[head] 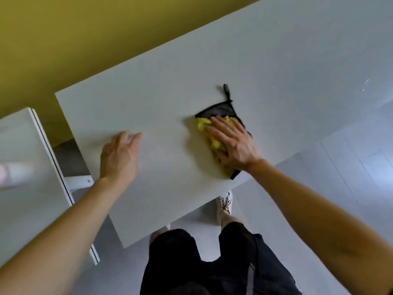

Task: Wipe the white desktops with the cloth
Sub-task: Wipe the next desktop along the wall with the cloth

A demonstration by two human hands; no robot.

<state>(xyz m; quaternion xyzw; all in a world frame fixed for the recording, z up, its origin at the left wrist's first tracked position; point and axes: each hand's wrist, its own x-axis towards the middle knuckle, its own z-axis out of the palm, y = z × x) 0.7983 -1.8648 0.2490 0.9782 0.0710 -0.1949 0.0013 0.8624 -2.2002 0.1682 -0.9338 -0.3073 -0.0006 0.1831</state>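
Note:
A white desktop [161,99] runs from the lower left up to the far right. On it lies a yellow cloth [203,123] with a black edge and a black hanging loop. My right hand [231,143] lies flat on the cloth with straight fingers, pressing it onto the desktop near the front edge. My left hand [119,156] rests on the bare desktop to the left of the cloth, fingers loosely extended and a little blurred. It holds nothing.
A second white desktop [23,201] stands to the left, parted from the first by a narrow gap. A yellow-green wall [85,39] runs behind the desks. My legs and white shoes [224,202] stand on a pale floor at the front edge.

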